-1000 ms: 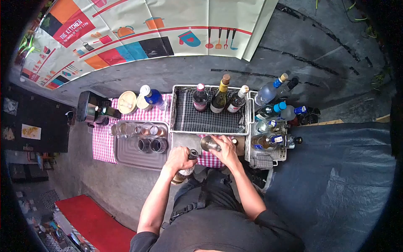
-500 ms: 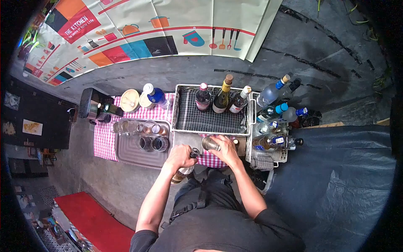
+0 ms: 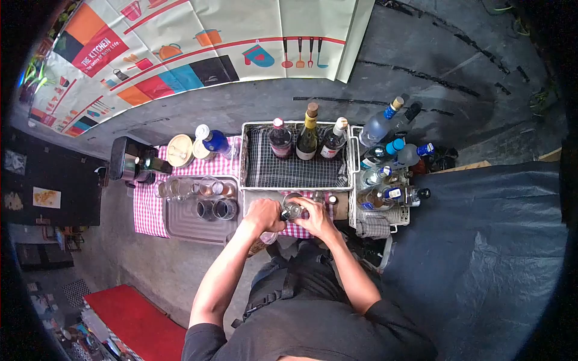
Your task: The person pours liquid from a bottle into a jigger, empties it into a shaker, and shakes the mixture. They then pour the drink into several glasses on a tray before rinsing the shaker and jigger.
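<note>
My left hand is closed around a bottle, whose body shows below the hand while the fingers cover its middle. The bottle leans toward the right, and its dark mouth is right at a clear drinking glass. My right hand grips that glass from the right side, fingers wrapped about it. Both hands are over the front edge of the table, close together. Beneath them lies a pink checked cloth. A small bottle with a pale cap stands just right of my right hand.
Left of the hands, a grey tray carries several glasses, two of them dark. A white wire basket behind holds three bottles. Another rack at right is crowded with bottles. A black appliance stands far left.
My hands have come together: the bottle's mouth has moved up and right to the glass, and the glass has shifted slightly left. The camera view has turned a little.
</note>
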`<state>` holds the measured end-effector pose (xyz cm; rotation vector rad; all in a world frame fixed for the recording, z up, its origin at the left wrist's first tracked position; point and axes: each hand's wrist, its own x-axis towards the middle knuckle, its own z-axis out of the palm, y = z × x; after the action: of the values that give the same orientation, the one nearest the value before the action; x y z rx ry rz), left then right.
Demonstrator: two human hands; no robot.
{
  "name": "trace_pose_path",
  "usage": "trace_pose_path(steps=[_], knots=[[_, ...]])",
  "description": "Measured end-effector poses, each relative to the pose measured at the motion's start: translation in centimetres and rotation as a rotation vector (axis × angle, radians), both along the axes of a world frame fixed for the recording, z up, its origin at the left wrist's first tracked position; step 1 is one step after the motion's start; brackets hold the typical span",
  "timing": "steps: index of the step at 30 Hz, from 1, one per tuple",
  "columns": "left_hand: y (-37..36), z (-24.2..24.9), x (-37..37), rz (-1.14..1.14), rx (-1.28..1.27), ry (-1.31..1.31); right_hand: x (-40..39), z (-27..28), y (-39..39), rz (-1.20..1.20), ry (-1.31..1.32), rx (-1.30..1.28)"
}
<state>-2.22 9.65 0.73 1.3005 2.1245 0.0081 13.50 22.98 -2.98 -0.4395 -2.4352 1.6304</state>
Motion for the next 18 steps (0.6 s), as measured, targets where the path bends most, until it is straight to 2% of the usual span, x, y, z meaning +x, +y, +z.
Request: trace_pose_path(steps=[18], knots=[[0.72, 0.42, 0.21, -0.01, -0.15, 0.019, -0.08, -0.28, -0.02, 0.037, 0.054, 0.043]])
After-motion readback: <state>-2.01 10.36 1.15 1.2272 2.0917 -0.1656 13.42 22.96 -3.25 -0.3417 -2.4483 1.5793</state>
